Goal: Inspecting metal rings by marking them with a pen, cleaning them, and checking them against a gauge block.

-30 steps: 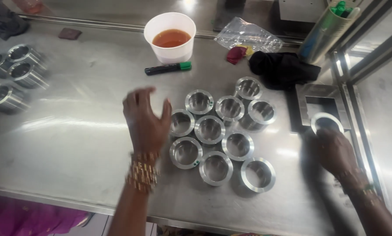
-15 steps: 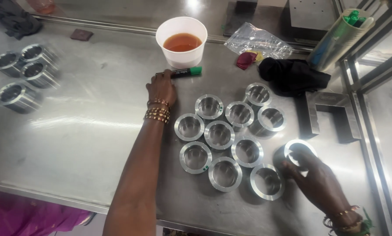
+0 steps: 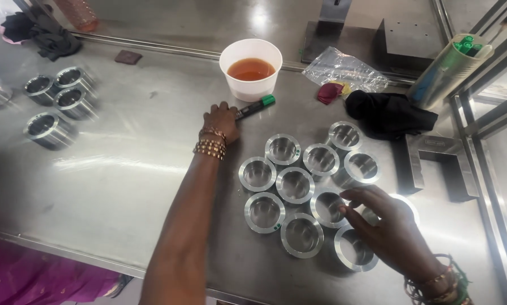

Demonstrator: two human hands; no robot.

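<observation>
Steel rings, short and shiny, stand clustered on the metal table (image 3: pixel 123 186), and the white cup (image 3: pixel 251 68) of amber liquid serves as the landmark. Just in front of that cup lies a black marker with a green cap (image 3: pixel 255 106); the left hand (image 3: pixel 221 120) has closed its fingers round the marker's rear end, so it holds the pen low against the tabletop. Further from the cup, toward the near edge, the ring cluster (image 3: pixel 295 185) sits in touching rows. The right hand (image 3: pixel 392 226) rests on the cluster's side farthest from the cup, fingers half curled over a ring (image 3: pixel 403 206) that they mostly hide; whether it is truly gripped I cannot tell. To lift the marker cleanly, it seems wise to draw it away from the cup's base, since a knock could spill the liquid. A black cloth (image 3: pixel 388 114) lies beside the cup, beyond the rings.
</observation>
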